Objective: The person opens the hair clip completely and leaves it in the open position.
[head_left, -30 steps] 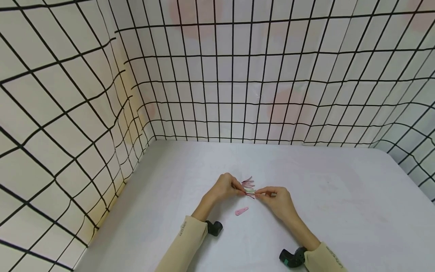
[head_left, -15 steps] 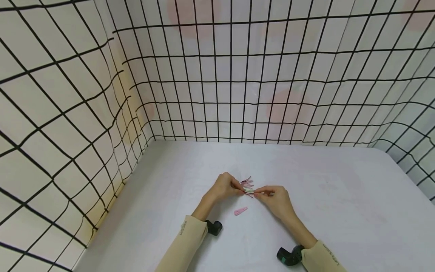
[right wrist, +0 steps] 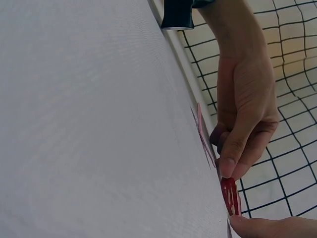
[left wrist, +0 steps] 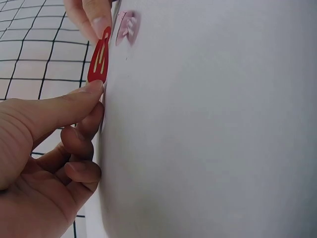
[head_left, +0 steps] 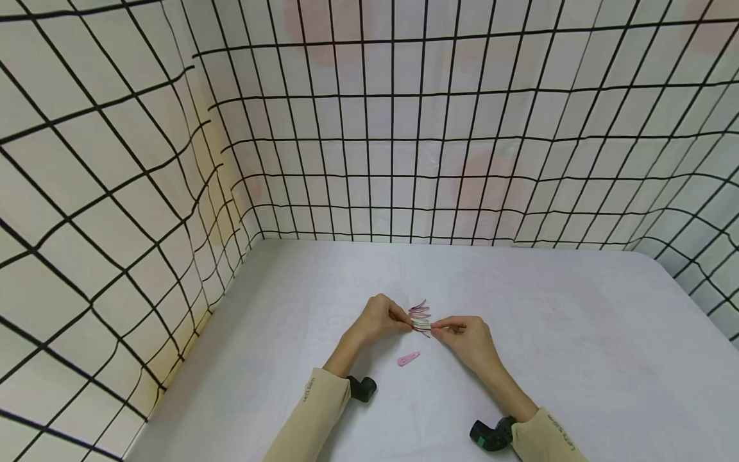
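A red snap hair clip (left wrist: 99, 58) is stretched between both hands, level in the head view and close over the table. My left hand (head_left: 381, 316) pinches its wider end between thumb and fingertips, the other fingers curled below. The narrow end is pinched by my right hand (head_left: 469, 339), only partly visible in the right wrist view. Just beyond the hands lies a fan of thin pink and pale hair clips (head_left: 419, 309), partly overlapped by the held clip. On the near side, a pink hair clip (head_left: 408, 359) rests alone on the table.
The white-covered table (head_left: 577, 333) is bordered by black grid netting (head_left: 392, 138) at the back and sides. Each forearm carries a black wrist camera, one by the left cuff (head_left: 362, 389) and one by the right cuff (head_left: 492, 435).
The hands and the red hair clip shift very slightly left in the head view along with the whole scene. Both hands keep their pinch on it.
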Demonstrator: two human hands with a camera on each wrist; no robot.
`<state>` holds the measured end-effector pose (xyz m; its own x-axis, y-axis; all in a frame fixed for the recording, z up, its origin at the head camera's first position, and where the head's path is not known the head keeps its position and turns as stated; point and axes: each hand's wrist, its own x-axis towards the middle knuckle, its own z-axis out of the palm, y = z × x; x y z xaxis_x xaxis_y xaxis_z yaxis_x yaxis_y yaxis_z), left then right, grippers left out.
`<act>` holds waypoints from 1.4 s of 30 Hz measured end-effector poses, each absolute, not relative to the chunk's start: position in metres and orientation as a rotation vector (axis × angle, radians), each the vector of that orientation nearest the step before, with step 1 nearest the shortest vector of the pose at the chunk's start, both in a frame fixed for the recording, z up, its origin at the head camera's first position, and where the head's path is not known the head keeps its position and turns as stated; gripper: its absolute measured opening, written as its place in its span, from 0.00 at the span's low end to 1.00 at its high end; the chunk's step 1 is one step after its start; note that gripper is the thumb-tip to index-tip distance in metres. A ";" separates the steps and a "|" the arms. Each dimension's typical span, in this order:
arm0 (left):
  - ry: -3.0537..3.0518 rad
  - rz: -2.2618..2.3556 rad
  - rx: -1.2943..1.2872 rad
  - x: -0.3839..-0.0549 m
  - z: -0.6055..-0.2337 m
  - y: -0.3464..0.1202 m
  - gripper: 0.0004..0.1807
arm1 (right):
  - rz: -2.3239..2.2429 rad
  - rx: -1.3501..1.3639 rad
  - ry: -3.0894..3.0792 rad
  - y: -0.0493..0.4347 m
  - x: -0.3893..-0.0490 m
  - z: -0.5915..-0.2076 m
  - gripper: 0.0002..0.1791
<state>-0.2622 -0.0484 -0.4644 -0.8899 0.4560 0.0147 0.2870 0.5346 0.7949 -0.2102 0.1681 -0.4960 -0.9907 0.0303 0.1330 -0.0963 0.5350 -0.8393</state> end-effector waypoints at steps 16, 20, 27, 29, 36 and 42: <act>2.562 1.289 0.587 -0.251 -0.463 -0.070 0.03 | 1.482 0.018 -2.625 0.167 -0.208 -0.495 0.03; 2.512 1.290 0.583 -0.246 -0.463 -0.075 0.02 | 1.487 0.004 -2.618 0.168 -0.208 -0.497 0.03; 2.392 1.264 0.649 -0.240 -0.459 -0.084 0.03 | 1.644 -0.036 -2.543 0.172 -0.205 -0.498 0.05; 2.354 1.242 0.654 -0.238 -0.457 -0.086 0.04 | 1.722 0.030 -2.531 0.173 -0.204 -0.497 0.07; 2.300 1.172 0.673 -0.236 -0.454 -0.087 0.06 | 1.816 0.605 -2.651 0.170 -0.201 -0.499 0.12; 2.293 1.175 0.673 -0.235 -0.455 -0.088 0.06 | 1.712 0.692 -2.707 0.167 -0.199 -0.497 0.09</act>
